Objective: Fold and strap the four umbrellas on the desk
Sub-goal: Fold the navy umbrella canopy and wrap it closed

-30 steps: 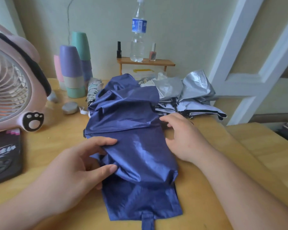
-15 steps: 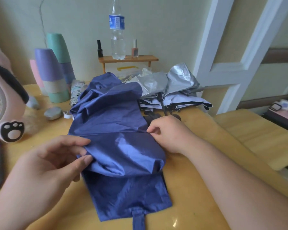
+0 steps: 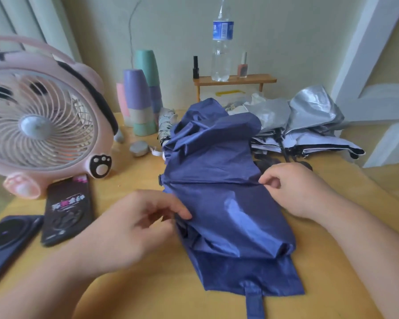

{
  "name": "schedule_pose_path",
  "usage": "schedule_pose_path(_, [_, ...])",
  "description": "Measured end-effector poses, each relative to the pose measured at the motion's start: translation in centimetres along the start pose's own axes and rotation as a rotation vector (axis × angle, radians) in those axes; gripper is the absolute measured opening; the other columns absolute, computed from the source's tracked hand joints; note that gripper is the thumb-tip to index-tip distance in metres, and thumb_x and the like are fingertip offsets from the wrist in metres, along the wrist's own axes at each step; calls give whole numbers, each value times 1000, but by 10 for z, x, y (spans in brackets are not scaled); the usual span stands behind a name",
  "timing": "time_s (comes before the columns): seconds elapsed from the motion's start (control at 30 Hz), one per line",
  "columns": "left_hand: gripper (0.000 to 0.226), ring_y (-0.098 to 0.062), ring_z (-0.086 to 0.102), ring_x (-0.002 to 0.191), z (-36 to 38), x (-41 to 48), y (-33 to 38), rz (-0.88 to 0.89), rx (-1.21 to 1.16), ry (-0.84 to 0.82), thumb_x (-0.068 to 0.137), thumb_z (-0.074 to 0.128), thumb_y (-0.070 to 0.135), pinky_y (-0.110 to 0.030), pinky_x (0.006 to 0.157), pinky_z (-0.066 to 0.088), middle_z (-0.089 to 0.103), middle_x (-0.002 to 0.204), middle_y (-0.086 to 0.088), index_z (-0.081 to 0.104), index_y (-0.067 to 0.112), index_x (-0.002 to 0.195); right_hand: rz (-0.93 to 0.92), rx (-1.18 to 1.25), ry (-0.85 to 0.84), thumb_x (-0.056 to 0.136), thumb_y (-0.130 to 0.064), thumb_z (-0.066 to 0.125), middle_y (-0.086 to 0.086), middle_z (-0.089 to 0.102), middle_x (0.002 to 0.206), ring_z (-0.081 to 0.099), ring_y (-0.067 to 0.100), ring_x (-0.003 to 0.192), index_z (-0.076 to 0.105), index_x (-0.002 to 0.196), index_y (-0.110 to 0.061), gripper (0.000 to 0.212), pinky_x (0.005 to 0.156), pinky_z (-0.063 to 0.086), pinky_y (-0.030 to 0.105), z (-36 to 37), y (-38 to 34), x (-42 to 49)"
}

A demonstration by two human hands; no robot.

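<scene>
Starting nearest you: the strap (image 3: 253,300) hangs off the near end of the blue umbrella (image 3: 228,203), behind and to the right of your left fingertips, closer to you than either hand. The umbrella's long axis runs away from you, slightly tilted left at the far end, and it lies on the desk (image 3: 148,284) between your two hands.

Your left hand (image 3: 134,229) sits at the left edge of the canopy, thumb and forefinger pinching a fold there; blur hides how much cloth is caught. Your right hand (image 3: 295,187) is further along, at the right edge, fingers curled with thumb and forefinger nipping the cross crease. Both pinches are on cloth, neither on the strap.

My read: the next move turns on rolling the cloth around that axis, so pull sideways across it, not along it. Left hand is nearer the strap, so it should go back for it once the roll is tight.

Beyond your right fingers, well apart, lies the silver umbrella (image 3: 309,118), still loose. Beyond your left fingers, past the canopy's far corner, a small patterned umbrella (image 3: 167,125) looks already rolled; can't tell if strapped.
</scene>
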State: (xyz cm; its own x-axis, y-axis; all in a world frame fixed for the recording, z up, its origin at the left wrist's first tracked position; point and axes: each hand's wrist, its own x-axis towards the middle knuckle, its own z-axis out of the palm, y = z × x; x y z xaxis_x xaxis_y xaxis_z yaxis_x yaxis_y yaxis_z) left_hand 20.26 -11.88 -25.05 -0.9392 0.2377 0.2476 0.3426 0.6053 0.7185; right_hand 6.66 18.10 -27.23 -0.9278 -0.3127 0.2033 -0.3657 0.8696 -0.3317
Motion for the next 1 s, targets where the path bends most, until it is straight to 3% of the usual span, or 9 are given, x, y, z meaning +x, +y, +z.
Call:
schedule_pose_path(0.07, [26, -7, 59, 89, -3, 2, 0, 102, 166, 90, 82, 55, 21, -16, 80, 42, 64, 93, 16, 74, 29, 97, -10, -13, -4, 96, -21, 62, -22, 55, 82, 57, 8, 82, 74, 105, -31, 18, 81, 51, 32, 1, -1, 1])
schedule_pose_path(0.17, [43, -16, 48, 130, 2, 4, -8, 187, 465, 108, 88, 56, 38, -31, 111, 35, 54, 138, 8, 66, 23, 127, -17, -6, -13, 96, -22, 63, -22, 55, 84, 58, 10, 84, 74, 105, -30, 17, 84, 52, 35, 4, -2, 2])
schedule_pose_path(0.27, [67, -10, 32, 145, 10, 6, -11, 131, 497, 10, 91, 40, 51, -28, 123, 17, 46, 156, 2, 52, 16, 147, -5, 11, -15, 94, -18, 62, -21, 57, 84, 57, 7, 81, 72, 101, -34, 20, 82, 52, 36, 3, -4, 2])
schedule_pose_path(0.33, [84, 3, 16, 148, 14, 8, -13, 64, 503, -53, 85, 19, 62, -11, 119, -6, 32, 163, 8, 36, 21, 156, 7, 3, -24, 91, -11, 59, -19, 57, 79, 55, 7, 76, 67, 91, -37, 27, 76, 50, 33, 1, -7, 1])
schedule_pose_path(0.4, [94, 13, 3, 145, 16, 10, -15, 7, 521, -136, 76, 4, 66, -2, 109, -17, 18, 166, 15, 24, 28, 160, 21, 9, -25, 88, -14, 56, -15, 60, 76, 57, 15, 76, 60, 77, -36, 25, 72, 51, 35, -1, -9, -1])
schedule_pose_path(0.53, [91, 3, 21, 145, 16, 16, -11, 25, 503, -112, 79, 4, 60, 5, 104, -5, 32, 161, 13, 34, 24, 157, 35, 6, -42, 88, -18, 54, -8, 62, 80, 59, 25, 81, 56, 77, -31, 17, 75, 53, 41, -4, -11, -4])
schedule_pose_path(0.73, [90, -1, 18, 149, 28, 33, -15, 44, 529, -193, 86, 5, 74, -13, 120, 7, 28, 164, 14, 32, 27, 158, 57, -22, -59, 90, -19, 52, -12, 61, 84, 59, 25, 86, 52, 75, -39, 25, 76, 53, 39, -6, -15, -5])
schedule_pose_path(0.9, [90, 3, 27, 140, 24, 34, -17, 26, 455, -187, 86, 11, 78, 2, 107, 6, 40, 155, 14, 32, 27, 157, 53, 1, -51, 90, -23, 58, -8, 68, 101, 61, 26, 97, 60, 93, -36, 14, 82, 54, 41, -9, -17, -8])
schedule_pose_path(1.0, [91, 4, 28, 139, 25, 34, -18, 26, 442, -202, 85, 11, 79, 4, 105, 5, 41, 155, 14, 29, 29, 158, -13, 78, 24, 88, -18, 66, -11, 63, 95, 61, 18, 94, 62, 92, -32, 15, 82, 51, 37, -19, -18, -17])
